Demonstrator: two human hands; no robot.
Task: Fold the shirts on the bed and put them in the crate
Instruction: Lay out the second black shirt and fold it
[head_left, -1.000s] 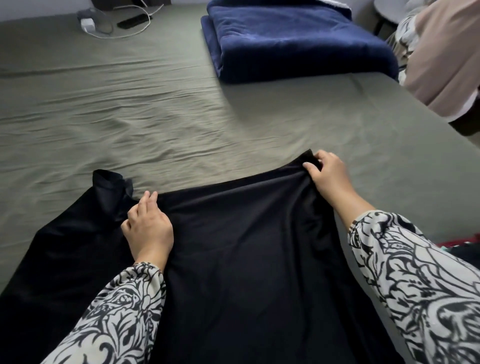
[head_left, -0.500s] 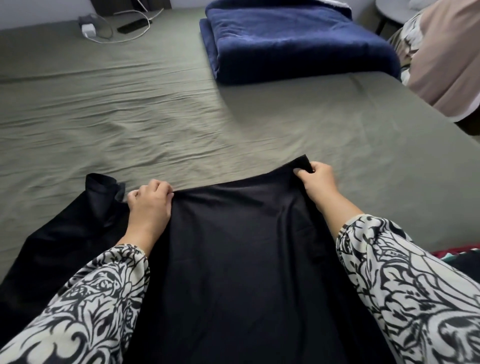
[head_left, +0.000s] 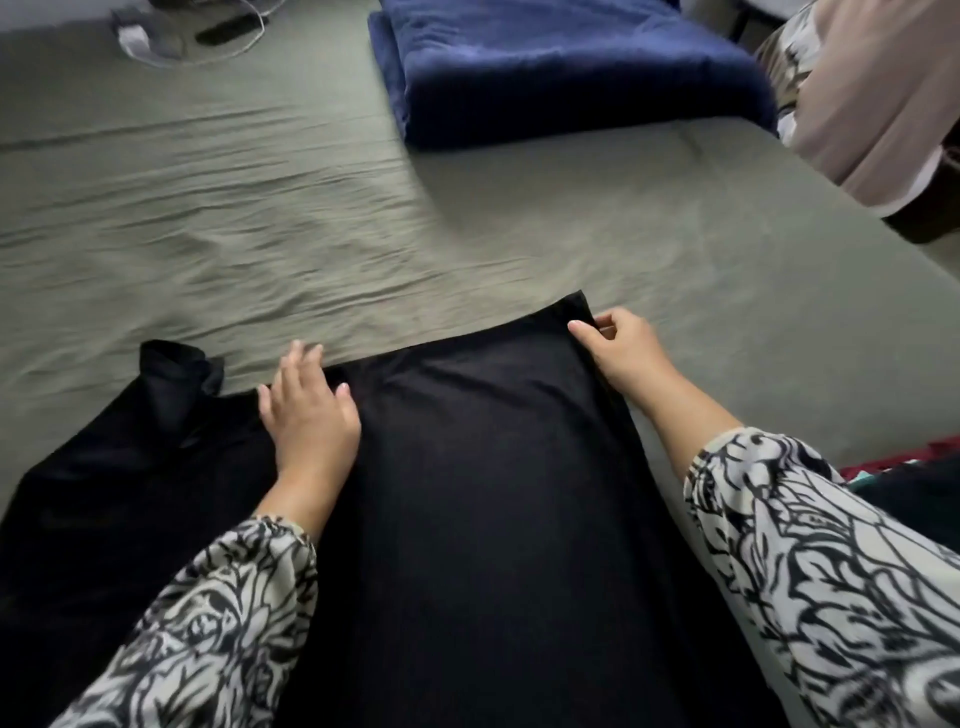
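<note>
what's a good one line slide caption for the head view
Left hand lies flat on a black shirt spread on the bed while the right hand pinches its far corner.

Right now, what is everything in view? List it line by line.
black shirt: one, black, spread on the near part of the bed
bed sheet: one, grey-green, wrinkled, covers the bed
blanket: one, dark blue, folded, far side of the bed
cable and small devices: white and black, far left corner, blurred
left hand: open, flat on the shirt
right hand: pinches the shirt's far right corner
sleeves: two, black-and-white patterned
</note>
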